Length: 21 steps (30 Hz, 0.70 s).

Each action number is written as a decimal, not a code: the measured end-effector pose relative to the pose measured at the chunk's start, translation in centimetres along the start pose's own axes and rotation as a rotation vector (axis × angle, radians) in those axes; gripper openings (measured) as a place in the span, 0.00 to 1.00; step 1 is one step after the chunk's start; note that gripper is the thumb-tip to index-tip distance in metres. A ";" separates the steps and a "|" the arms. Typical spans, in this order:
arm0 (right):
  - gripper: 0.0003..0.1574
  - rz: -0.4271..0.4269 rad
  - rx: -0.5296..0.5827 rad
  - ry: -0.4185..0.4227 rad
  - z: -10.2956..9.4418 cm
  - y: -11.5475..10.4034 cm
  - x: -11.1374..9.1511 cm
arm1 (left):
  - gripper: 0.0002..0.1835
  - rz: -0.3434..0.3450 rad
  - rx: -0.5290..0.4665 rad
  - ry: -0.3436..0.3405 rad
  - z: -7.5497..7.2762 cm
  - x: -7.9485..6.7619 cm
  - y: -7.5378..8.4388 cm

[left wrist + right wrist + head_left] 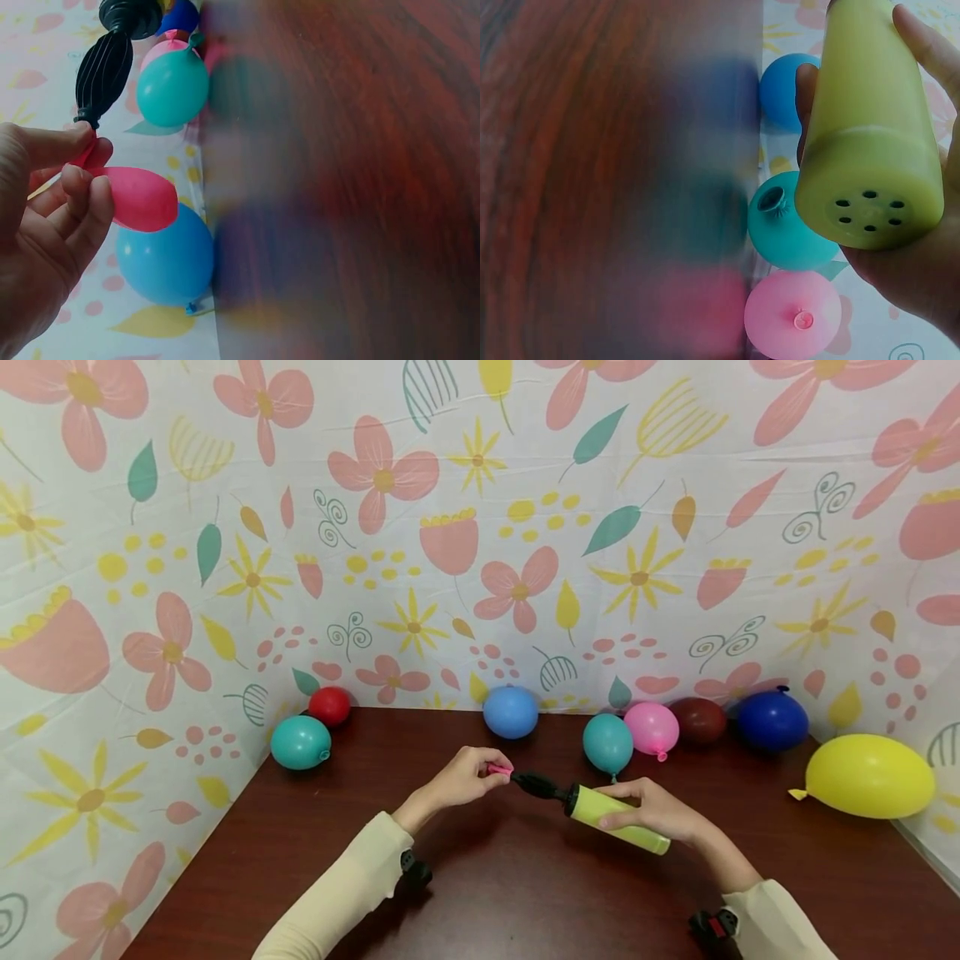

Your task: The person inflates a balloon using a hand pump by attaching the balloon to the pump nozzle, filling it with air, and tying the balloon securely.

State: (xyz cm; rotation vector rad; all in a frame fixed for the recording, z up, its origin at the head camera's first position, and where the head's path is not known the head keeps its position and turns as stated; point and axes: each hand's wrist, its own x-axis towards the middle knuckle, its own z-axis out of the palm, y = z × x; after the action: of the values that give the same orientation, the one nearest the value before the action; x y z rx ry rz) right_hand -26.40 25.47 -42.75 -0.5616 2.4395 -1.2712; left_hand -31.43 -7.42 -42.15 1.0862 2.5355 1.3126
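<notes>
My left hand (456, 779) pinches a small limp pink-red balloon (144, 199) by its neck, right at the tip of the pump's black ribbed nozzle (103, 75). Fingers cover the neck, so how far it sits over the tip cannot be told. A yellow-green hand balloon pump (592, 806) lies across my right hand (660, 812), which grips its barrel above the table. In the right wrist view, the pump's end (870, 214) shows several small holes, with thumb and fingers (930, 52) on either side of the barrel.
Along the back of the dark wood table (480, 893) lie inflated balloons: teal (300, 742), red (329, 706), light blue (510, 712), another teal (607, 742), pink (651, 727), dark red (701, 721), dark blue (772, 721) and a large yellow one (870, 776). A flower-patterned cloth (465, 610) hangs behind.
</notes>
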 end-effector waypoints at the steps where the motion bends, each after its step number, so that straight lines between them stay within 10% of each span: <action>1: 0.34 -0.004 0.003 0.002 0.1 0.0 0.0 | 0.06 -0.003 -0.014 -0.005 0.1 0.0 0.0; 13: 0.34 -0.014 0.096 0.020 1.8 -0.7 0.2 | 0.09 0.050 -0.010 0.079 0.2 0.0 -0.3; 21: 0.36 0.019 0.127 0.086 2.3 -1.1 0.4 | 0.16 0.076 0.008 0.295 0.2 0.6 -0.1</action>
State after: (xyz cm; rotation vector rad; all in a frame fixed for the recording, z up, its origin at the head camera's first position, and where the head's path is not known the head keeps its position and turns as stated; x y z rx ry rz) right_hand -25.45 23.14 -43.16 -0.4577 2.4047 -1.4577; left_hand -31.84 -6.94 -42.17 1.0710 2.7289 1.5907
